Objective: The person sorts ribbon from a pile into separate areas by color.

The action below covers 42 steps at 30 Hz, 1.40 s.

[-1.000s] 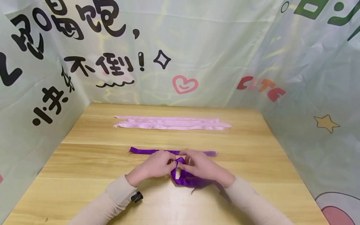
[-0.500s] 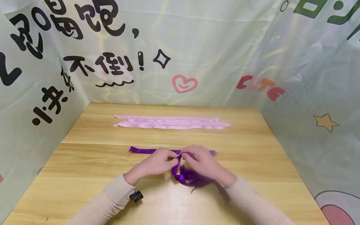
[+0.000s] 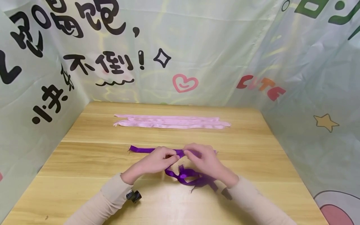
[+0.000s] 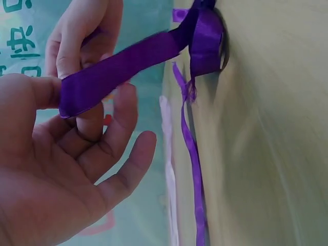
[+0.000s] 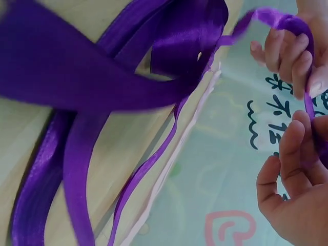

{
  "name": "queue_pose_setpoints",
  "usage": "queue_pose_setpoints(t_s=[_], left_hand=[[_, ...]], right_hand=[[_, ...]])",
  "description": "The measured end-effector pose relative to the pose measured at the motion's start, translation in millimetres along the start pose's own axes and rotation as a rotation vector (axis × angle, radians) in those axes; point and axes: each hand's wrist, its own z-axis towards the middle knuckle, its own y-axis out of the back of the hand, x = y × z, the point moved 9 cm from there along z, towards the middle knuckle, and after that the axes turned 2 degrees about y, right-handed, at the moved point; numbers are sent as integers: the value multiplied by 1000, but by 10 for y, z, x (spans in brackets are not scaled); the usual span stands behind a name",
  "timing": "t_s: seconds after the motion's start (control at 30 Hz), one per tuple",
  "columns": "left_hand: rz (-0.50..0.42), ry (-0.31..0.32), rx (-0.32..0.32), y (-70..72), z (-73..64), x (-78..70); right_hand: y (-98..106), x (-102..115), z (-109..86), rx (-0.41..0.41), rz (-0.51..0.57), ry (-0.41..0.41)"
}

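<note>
Thumb and fingers of my left hand (image 3: 157,160) pinch a purple satin ribbon (image 4: 120,69), which runs from the fingertips down toward the table in the left wrist view. My right hand (image 3: 206,162) pinches the same ribbon just to the right, with a short stretch between the two hands. Loose loops of purple ribbon (image 3: 185,175) with frayed ends lie below the hands, partly under the right one. Behind the fingers, a separate purple strip (image 3: 142,150) lies flat across the table, its middle hidden by the hands.
Several pale pink ribbons (image 3: 171,122) lie side by side near the back of the wooden table (image 3: 84,162). Printed cloth (image 3: 213,56) hangs behind the table and along both sides. A small black device (image 3: 133,196) sits at the left wrist.
Both hands have moved slightly away from the body, and their fingertips have drawn a little apart. The upright loop beneath them has opened out, leaving a short ribbon stretch between the fingers.
</note>
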Motion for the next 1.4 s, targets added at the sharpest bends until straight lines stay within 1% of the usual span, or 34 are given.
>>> queue_pose_setpoints(t_s=[0.17,0.33,0.4,0.5,0.63,0.73,0.83,0.97,1.07,1.2,1.27,1.4], left_hand=[[-36,2,-16,80,-57,4],[-52,21,-45,234,-157,52],[-45,22,-73,320,-198,69],[-9,31,-140,468,-256,105],[43,47,-228,632,-330,185],[64,56,-259,704,-383,254],[33,71,-249,743,-428,328],[45,77,-252,820,-477,408],[128,85,-283,903,-513,465],[191,113,-298,982,-561,579],[214,133,-292,1006,-591,648],[255,181,-258,1024,-639,782]], right_hand=[[92,-102,-39,-30,-3,-18],[222,-258,-101,-52,-26,-89],[282,-320,-133,-59,-50,-130],[373,-397,-176,-66,-85,-188],[481,-458,-218,-71,-105,-230],[543,-495,-236,-65,-106,-254],[596,-537,-253,-57,-118,-277],[665,-586,-285,-47,-147,-285],[710,-640,-317,-29,-178,-298],[752,-739,-370,5,-212,-331],[764,-783,-399,26,-217,-346],[769,-873,-451,78,-234,-379]])
